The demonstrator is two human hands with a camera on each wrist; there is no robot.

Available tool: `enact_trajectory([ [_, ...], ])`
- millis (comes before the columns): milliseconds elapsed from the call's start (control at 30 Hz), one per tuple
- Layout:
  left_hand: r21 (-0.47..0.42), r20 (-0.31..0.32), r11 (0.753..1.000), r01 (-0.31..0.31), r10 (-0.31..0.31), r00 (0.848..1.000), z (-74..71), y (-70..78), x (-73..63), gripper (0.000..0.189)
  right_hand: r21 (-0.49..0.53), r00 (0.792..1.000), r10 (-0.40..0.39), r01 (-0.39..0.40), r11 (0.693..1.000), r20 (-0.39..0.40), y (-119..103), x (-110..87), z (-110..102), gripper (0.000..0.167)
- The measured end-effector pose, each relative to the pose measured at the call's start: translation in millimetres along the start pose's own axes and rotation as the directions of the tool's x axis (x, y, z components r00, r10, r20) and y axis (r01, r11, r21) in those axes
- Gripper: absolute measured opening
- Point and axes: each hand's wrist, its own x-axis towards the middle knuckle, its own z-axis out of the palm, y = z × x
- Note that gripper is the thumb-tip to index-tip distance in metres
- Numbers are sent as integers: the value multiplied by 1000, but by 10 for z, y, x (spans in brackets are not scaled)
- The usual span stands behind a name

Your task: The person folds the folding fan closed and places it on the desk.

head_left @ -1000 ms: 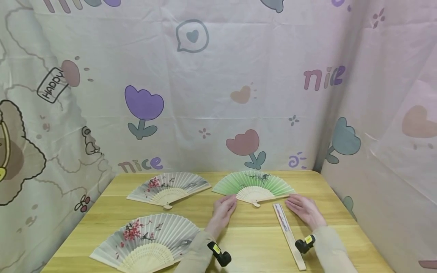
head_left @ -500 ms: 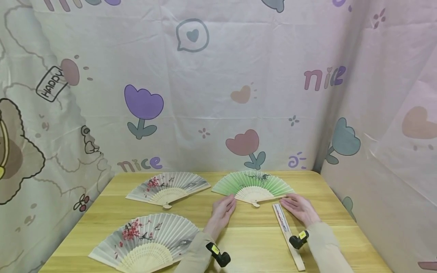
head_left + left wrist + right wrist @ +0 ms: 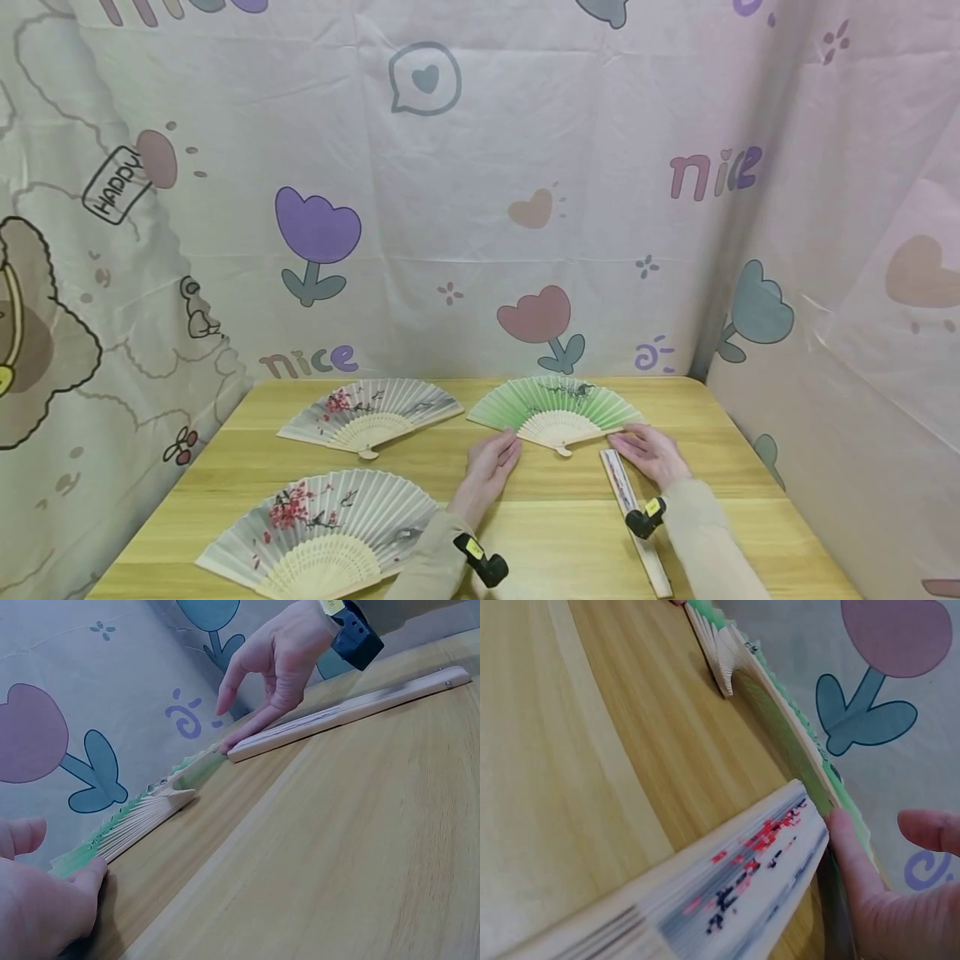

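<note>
A green folding fan lies spread at the back of the table, its pale ribs toward me. My left hand touches its left end; in the left wrist view a fingertip meets the outer edge. At the fan's right end is my right hand. One of its fingers presses along the outer rib, while another digit stands apart from it in the right wrist view. A folded fan with a red and black print lies just below and left of the right hand, partly under the wrist camera in the head view.
Two grey fans with red blossoms lie open on the left, one at the back and one in front. My left sleeve overlaps the front one. A printed cloth hangs behind the wooden table.
My right hand has shifted left along the green fan's right edge, and its wrist camera now overlaps the folded fan. The left hand has stayed in place.
</note>
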Motion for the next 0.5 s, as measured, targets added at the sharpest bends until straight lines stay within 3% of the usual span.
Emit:
enact_trajectory([
  [267, -13, 1, 1000, 11, -11, 1000, 8, -9, 3, 45, -5, 999, -37, 37, 999, -7, 10, 71, 59, 13],
  [367, -17, 1, 1000, 10, -10, 1000, 8, -16, 14, 47, -16, 999, -45, 45, 999, 28, 21, 89, 77, 22],
  [500, -18, 13, 1000, 14, -14, 1000, 16, -27, 20, 48, -12, 997, -70, 70, 997, 15, 44, 112, 101, 26],
])
